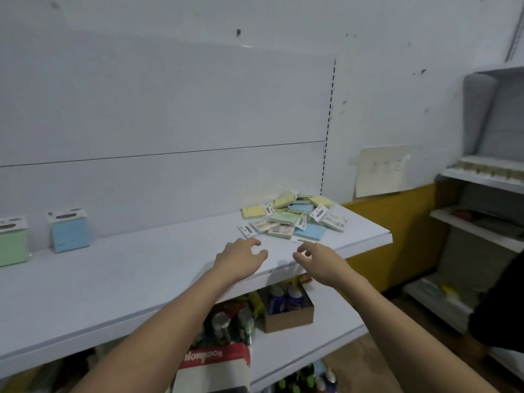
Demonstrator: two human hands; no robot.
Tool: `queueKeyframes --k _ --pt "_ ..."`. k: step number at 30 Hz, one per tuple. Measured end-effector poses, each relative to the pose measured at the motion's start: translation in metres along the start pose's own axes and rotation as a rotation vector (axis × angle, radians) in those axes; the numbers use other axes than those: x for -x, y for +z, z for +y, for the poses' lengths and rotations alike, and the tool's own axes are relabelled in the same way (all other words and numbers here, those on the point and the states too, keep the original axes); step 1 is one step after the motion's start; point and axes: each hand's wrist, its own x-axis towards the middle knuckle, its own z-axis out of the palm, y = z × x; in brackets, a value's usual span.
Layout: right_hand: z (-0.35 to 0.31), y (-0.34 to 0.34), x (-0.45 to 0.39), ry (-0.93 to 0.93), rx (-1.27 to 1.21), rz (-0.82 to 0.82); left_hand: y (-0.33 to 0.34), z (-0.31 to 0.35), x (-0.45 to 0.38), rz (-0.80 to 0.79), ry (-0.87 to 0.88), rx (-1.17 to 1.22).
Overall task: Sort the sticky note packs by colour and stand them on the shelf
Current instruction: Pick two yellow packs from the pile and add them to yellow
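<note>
Both hands out over the shelf (pixel 141 279) front edge, empty, fingers spread. Left hand (pixel 241 258) and right hand (pixel 317 259) hover just short of the pile (pixel 292 219), a loose heap of yellow, green and blue packs near the shelf's right end. Far left, a blue pack (pixel 69 231) stands upright against the back panel, a green pack (pixel 12 242) beside it at the left edge.

left hand (pixel 241 258) empty, right hand (pixel 317 260) empty, fingers spread
</note>
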Motion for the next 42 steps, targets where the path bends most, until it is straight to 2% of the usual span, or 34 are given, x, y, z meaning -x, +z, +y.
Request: queueKeyframes --k 6,9,13,18,24,28,32,36,39,42 --pt "0.037 -0.012 -0.085 -0.005 -0.043 0.085 0.015 -0.008 -0.105 0.079 0.006 0.144" --pt "0.045 -0.022 -0.136 0.010 -0.134 0.148 0.025 -0.013 -0.151 0.136 -0.045 0.186" --pt "0.054 -0.030 -0.200 0.139 -0.388 0.267 0.033 -0.020 -0.203 0.220 -0.139 0.216" --pt "0.069 -0.032 -0.268 0.152 -0.361 0.298 0.038 -0.023 -0.254 0.292 -0.280 0.196" --pt "0.079 -0.030 -0.332 0.081 -0.307 0.107 0.055 -0.009 -0.293 0.313 -0.537 0.050" --pt "0.086 -0.019 -0.352 -0.052 -0.352 0.066 0.060 0.003 -0.309 0.327 -0.632 0.021" --pt "0.095 -0.016 -0.359 -0.166 -0.473 0.039 0.059 0.003 -0.316 0.312 -0.727 0.284" --pt "0.097 -0.019 -0.363 -0.233 -0.661 -0.018 0.055 0.009 -0.308 0.414 -0.742 0.556" --pt "0.096 -0.026 -0.363 -0.139 -0.969 -0.143 0.053 0.020 -0.299 0.544 -0.728 0.768" --pt "0.094 -0.024 -0.371 -0.028 -1.224 -0.316 0.049 0.025 -0.288 0.659 -0.696 0.843"
